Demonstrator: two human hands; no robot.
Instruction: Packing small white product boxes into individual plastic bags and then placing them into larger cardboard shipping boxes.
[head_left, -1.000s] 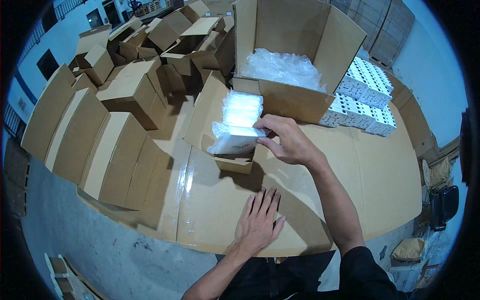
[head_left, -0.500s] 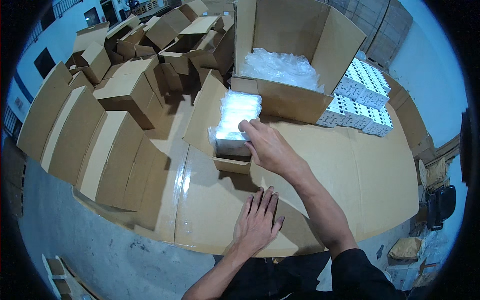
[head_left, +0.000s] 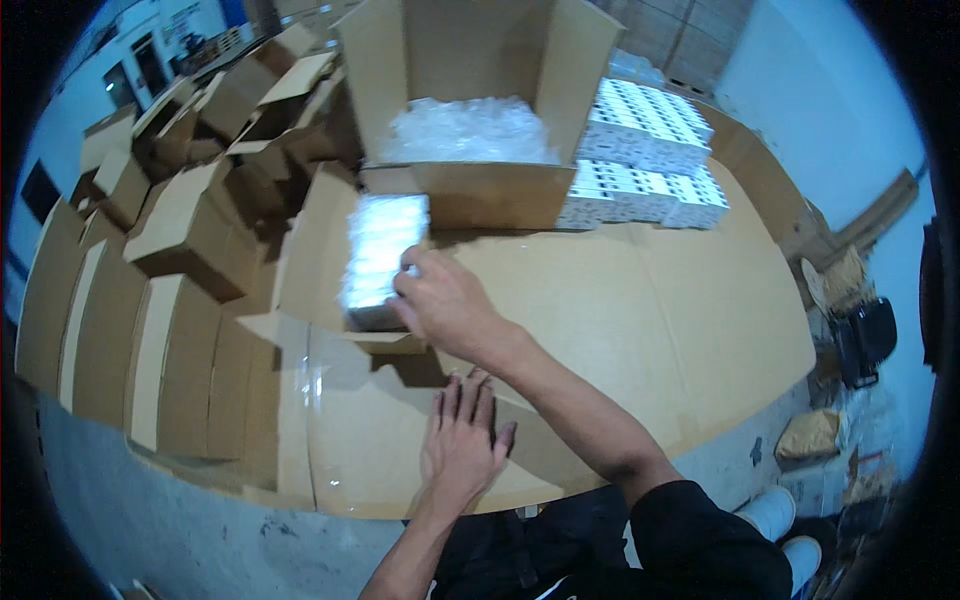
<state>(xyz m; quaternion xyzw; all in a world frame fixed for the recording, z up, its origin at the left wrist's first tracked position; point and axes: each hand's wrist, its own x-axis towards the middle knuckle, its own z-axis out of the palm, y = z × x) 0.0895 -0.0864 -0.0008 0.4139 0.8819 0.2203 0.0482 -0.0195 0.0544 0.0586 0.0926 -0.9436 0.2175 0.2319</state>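
Observation:
A small open cardboard box (head_left: 385, 343) stands on the cardboard-covered table, one flap raised on its left. Inside lies a stack of goods in clear bubble wrap (head_left: 385, 240), shiny and pale, filling the box lengthwise. My right hand (head_left: 450, 305) reaches over the box's right side. Its bent fingers and thumb are closed on the right edge of the wrapped stack, though the fingertips are partly hidden. Nearer to me, my left hand (head_left: 462, 440) lies flat on the table with its fingers stretched out, holding nothing.
Behind the small box stands a large open carton (head_left: 470, 190) with loose clear plastic wrap (head_left: 470, 130). White patterned small boxes (head_left: 650, 140) are stacked to its right. Several open brown cartons (head_left: 190, 230) crowd the left side. A black chair-like object (head_left: 865, 340) is beyond the table's right edge.
The view has turned, so the scene sits further left. My right hand stays at the wrapped stack, which now appears flatter in the box. My left hand remains on the table.

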